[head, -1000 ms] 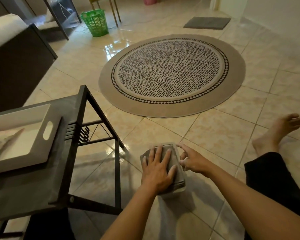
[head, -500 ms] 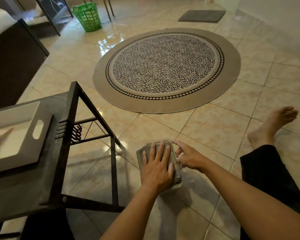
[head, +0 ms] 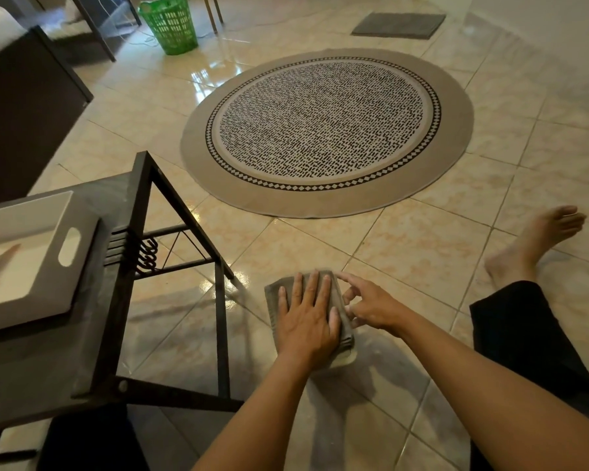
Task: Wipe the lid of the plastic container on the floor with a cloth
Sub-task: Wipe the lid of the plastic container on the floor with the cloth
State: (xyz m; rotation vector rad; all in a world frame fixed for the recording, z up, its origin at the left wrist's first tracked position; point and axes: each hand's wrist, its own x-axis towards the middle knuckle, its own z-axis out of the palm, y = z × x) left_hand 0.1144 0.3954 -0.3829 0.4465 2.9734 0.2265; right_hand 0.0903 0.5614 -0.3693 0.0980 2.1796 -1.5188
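Risk: container (head: 346, 357) may skid on slick floor tile (head: 422, 253) if you shove hard. L hand (head: 306, 317) flat, fingers spread on cloth (head: 272, 294); R hand (head: 371, 305) loosely curled, steadying its edge w/ fingertips.

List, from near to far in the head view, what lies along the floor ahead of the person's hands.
Left hand flat on the grey cloth → round patterned rug → dark doormat.
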